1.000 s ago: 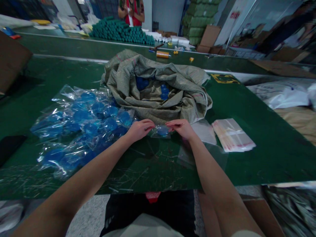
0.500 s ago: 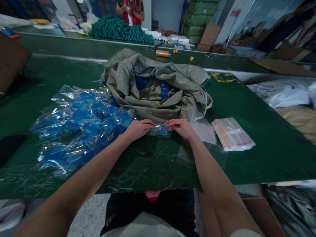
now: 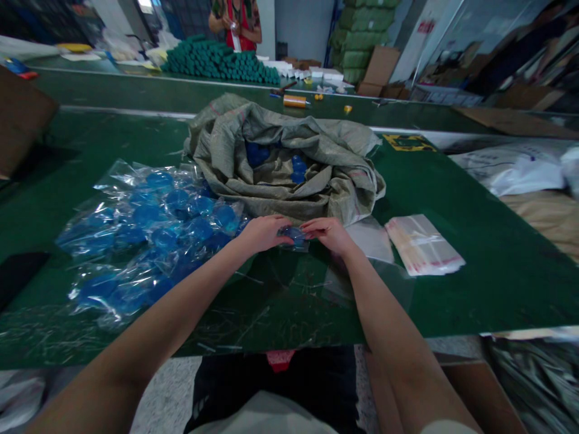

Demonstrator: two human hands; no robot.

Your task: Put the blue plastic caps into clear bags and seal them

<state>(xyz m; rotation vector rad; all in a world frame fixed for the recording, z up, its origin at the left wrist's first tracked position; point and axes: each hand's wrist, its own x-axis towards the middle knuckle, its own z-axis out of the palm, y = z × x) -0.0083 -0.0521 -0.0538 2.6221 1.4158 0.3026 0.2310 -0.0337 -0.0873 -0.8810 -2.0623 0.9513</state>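
On the green table [image 3: 452,301], my left hand [image 3: 265,232] and my right hand [image 3: 330,234] pinch a small clear bag with a blue piece inside [image 3: 296,236] from either side, fingertips close together. Just behind them lies a crumpled grey woven sack [image 3: 280,166] with loose blue pieces showing in its folds. To the left of my left hand spreads a pile of bagged blue pieces [image 3: 149,229]. A stack of empty clear bags [image 3: 423,244] lies right of my right hand.
A loose clear bag [image 3: 373,238] lies beside the stack. Green rolls [image 3: 221,60] are stacked on the far table, where another person in red [image 3: 235,21] stands. White sacks [image 3: 511,169] sit at the right, a brown board [image 3: 20,120] at the left.
My hands have drawn closer together over the small bag, the left fingers sliding right across it. The view has tilted slightly.
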